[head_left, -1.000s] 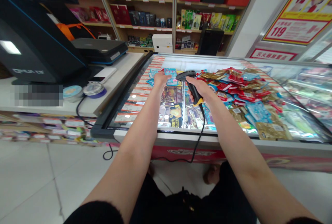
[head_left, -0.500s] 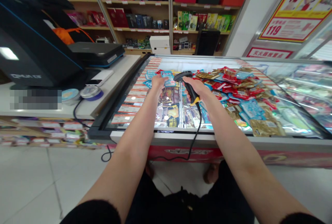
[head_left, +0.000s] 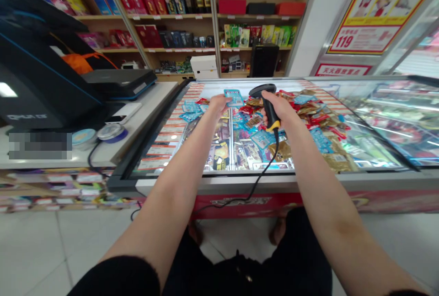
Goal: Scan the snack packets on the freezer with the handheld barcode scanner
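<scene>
My right hand (head_left: 278,108) is wrapped round the handle of a black and yellow barcode scanner (head_left: 270,112), its head pointing left and its cable hanging toward me. My left hand (head_left: 219,103) pinches a small blue snack packet (head_left: 233,97) by its near left edge, above the freezer's glass top. The scanner head is just right of this packet, a small gap apart. Right of and below the scanner lies a pile of red, gold and blue snack packets (head_left: 310,112). A few more blue packets (head_left: 190,112) lie left of my left hand.
The glass-topped chest freezer (head_left: 147,185) stretches across in front of me. At left, a white counter (head_left: 151,104) carries a black scale (head_left: 120,81), a white phone-like device (head_left: 123,112) and round tubs (head_left: 112,132). Stocked shelves (head_left: 176,17) stand behind. The scanner cable (head_left: 252,191) droops over the freezer's front.
The scanner in my right hand has moved right, away from the left hand. My left hand has raised the blue packet, which now shows more fully. The view has shifted slightly to the right.
</scene>
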Tool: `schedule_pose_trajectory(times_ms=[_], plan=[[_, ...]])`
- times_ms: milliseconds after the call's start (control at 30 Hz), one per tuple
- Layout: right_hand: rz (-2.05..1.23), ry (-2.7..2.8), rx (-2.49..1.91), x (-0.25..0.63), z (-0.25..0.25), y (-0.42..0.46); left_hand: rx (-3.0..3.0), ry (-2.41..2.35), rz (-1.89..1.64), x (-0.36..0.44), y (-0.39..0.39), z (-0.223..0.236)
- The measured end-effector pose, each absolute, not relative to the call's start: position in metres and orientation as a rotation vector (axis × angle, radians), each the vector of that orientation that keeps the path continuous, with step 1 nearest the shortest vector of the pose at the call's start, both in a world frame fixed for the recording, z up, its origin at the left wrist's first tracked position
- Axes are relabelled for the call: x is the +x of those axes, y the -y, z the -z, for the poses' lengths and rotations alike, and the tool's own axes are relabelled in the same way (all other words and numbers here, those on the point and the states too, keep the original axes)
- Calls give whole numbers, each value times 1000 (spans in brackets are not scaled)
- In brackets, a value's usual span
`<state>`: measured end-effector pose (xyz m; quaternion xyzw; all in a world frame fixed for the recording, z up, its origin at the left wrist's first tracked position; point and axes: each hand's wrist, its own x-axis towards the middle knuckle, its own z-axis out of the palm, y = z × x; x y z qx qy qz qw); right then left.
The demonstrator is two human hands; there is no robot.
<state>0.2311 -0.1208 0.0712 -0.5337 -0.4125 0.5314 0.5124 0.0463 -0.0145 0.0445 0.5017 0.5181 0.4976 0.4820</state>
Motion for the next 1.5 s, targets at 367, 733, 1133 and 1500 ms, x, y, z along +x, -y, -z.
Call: schedule_pose_trajectory(times_ms=[367, 733, 1133, 1500], plan=[[-1107, 878, -1235, 301, -77, 141, 1932, -1369, -932, 119, 21, -19], [-1145, 897, -1246, 278, -72, 133, 1928, -1428, -1015, 81, 3, 1], [-1311, 1018, -1304, 182, -65, 95, 2042, -1849, -949, -46, -12, -11], [-1329, 1044, -1332, 162, -50, 92, 2328, -2043, -426, -51, -47, 0]])
